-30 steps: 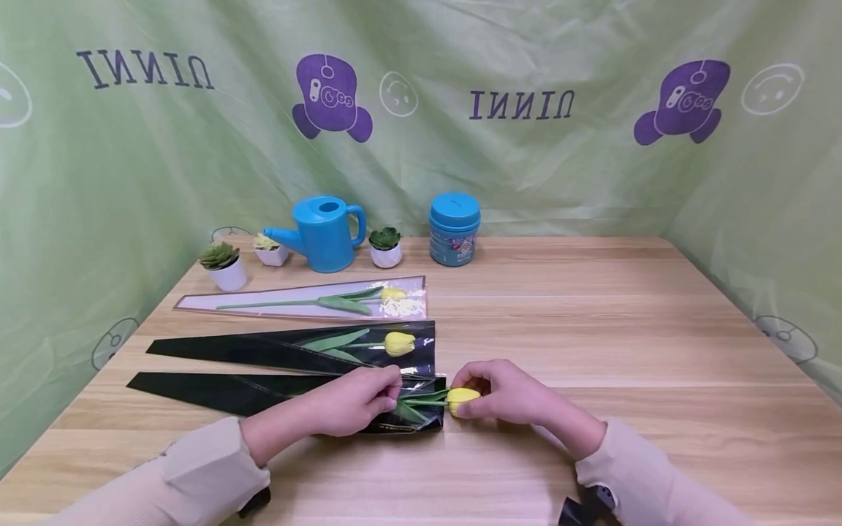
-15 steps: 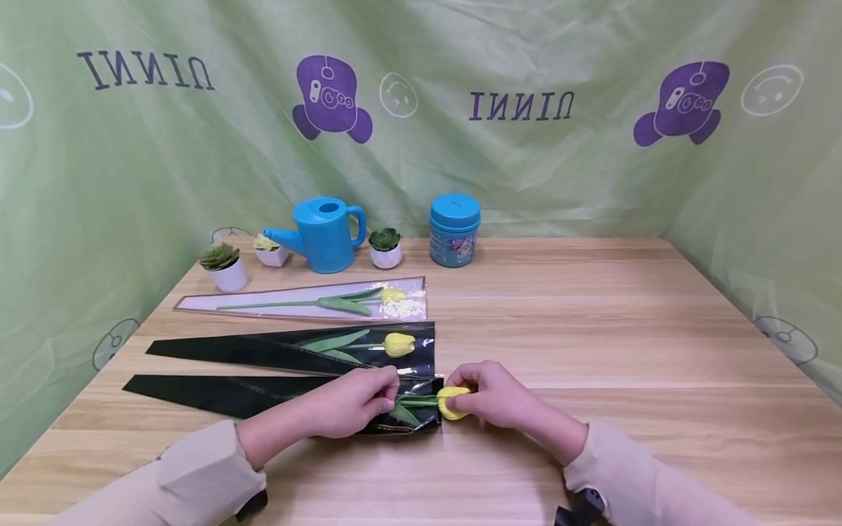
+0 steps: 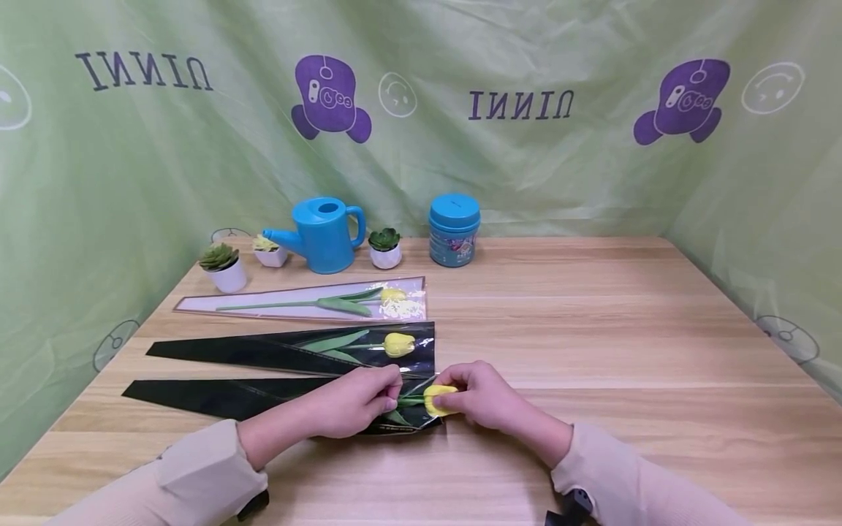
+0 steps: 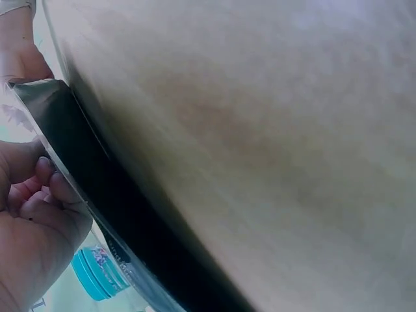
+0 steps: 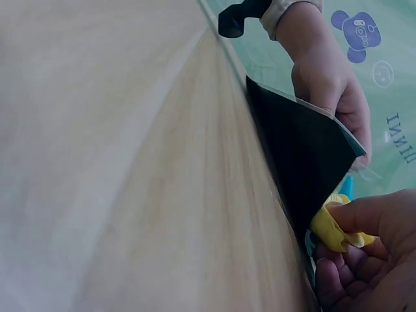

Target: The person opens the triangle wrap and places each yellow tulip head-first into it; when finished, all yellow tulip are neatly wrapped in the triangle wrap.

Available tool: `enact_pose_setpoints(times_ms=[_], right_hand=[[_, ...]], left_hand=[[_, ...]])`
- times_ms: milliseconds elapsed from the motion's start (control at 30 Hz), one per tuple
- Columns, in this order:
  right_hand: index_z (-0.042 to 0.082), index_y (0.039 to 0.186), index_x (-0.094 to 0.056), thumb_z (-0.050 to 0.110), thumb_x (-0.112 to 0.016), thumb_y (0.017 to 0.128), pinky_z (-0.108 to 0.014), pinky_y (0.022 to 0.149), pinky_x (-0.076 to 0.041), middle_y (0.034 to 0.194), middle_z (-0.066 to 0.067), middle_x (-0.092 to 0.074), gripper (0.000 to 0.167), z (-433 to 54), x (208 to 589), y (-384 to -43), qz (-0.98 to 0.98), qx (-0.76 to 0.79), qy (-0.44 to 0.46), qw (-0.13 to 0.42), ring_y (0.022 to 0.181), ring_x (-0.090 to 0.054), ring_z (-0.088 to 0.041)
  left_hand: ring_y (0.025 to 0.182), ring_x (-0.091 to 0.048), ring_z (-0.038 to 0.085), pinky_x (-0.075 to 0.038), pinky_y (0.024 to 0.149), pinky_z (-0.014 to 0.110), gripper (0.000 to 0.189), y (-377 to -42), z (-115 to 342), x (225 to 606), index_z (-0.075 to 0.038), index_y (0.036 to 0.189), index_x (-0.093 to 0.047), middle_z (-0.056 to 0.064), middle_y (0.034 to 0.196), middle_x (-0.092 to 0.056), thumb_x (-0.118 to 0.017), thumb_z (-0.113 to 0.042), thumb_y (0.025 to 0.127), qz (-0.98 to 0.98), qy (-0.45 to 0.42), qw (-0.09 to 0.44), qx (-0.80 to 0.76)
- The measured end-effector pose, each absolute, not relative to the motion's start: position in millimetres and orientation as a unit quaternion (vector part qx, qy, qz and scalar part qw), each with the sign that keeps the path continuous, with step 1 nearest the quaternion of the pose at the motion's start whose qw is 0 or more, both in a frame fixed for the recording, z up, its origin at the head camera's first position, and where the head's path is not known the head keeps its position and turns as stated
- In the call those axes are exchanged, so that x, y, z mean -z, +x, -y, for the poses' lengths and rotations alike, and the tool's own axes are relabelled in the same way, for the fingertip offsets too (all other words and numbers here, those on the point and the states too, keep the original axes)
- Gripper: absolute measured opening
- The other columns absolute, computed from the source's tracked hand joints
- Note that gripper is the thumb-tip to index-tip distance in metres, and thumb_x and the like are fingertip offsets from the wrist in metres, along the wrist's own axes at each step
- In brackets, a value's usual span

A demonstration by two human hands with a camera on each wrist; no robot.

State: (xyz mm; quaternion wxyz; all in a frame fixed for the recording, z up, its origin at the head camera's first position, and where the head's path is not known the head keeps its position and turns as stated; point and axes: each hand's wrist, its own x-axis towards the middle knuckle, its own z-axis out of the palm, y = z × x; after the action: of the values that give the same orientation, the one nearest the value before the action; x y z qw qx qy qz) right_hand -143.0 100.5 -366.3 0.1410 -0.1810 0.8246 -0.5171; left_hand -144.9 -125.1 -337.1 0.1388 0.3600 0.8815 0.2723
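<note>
A black flower sleeve [image 3: 197, 396] with a clear front lies nearest the person. My left hand [image 3: 351, 403] pinches its clear film, lifting it from the black backing [image 5: 299, 146]. At the sleeve's wide right mouth, a yellow tulip [image 3: 435, 401] sits with its bloom between the thumb and fingers of my right hand [image 3: 483, 398]. Its green stem and leaves run leftward inside the sleeve, partly hidden behind my left hand. The right wrist view shows the yellow bloom [image 5: 330, 229] at the sleeve's edge. In the left wrist view, my left hand [image 4: 42, 227] is beside the raised sleeve.
Beyond lie another black sleeve [image 3: 230, 353] and a white sleeve [image 3: 204, 302], each holding a yellow tulip. Along the back stand a blue watering can [image 3: 329, 237], a blue lidded tub [image 3: 454, 234] and small potted succulents [image 3: 384, 248]. Green cloth [image 3: 421, 168] hangs behind the table.
My right hand has moved left, pushing the tulip's bloom from outside the sleeve to just within its mouth. The sleeve has shifted slightly left, while my left hand stays nearly in place.
</note>
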Motion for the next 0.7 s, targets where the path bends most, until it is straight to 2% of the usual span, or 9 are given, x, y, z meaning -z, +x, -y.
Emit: enact_pose_setpoints(times_ms=[200, 500, 700], right_hand=[[0.002, 0.09, -0.071, 0.011, -0.072, 0.078, -0.019, 0.057, -0.043, 0.076, -0.004, -0.067, 0.015, -93, 366, -143, -0.826, 0.514, -0.199, 0.117, 0.066, -0.052, -0.009], [0.004, 0.095, -0.07, 0.012, -0.073, 0.077, -0.019, 0.058, -0.043, 0.077, -0.003, -0.066, 0.02, -87, 368, -143, -0.827, 0.512, -0.194, 0.124, 0.065, -0.052, -0.007], [0.001, 0.109, -0.064, 0.013, -0.072, 0.079, -0.023, 0.063, -0.048, 0.098, -0.012, -0.066, 0.034, -93, 366, -141, -0.807, 0.54, -0.197, 0.137, 0.075, -0.056, -0.011]], left_hand=[[0.063, -0.043, 0.006, -0.038, 0.06, 0.022, 0.016, -144, 124, 336, -0.016, 0.081, -0.045, -0.006, 0.067, -0.042, -0.055, -0.01, 0.092, -0.884, 0.356, 0.142, -0.269], [0.063, -0.042, 0.005, -0.038, 0.06, 0.022, 0.017, -144, 125, 337, -0.016, 0.081, -0.044, -0.008, 0.067, -0.041, -0.055, -0.009, 0.092, -0.881, 0.365, 0.129, -0.271], [0.062, -0.042, 0.006, -0.038, 0.059, 0.022, 0.017, -146, 127, 339, -0.016, 0.082, -0.044, -0.007, 0.068, -0.042, -0.055, -0.008, 0.092, -0.885, 0.353, 0.126, -0.275]])
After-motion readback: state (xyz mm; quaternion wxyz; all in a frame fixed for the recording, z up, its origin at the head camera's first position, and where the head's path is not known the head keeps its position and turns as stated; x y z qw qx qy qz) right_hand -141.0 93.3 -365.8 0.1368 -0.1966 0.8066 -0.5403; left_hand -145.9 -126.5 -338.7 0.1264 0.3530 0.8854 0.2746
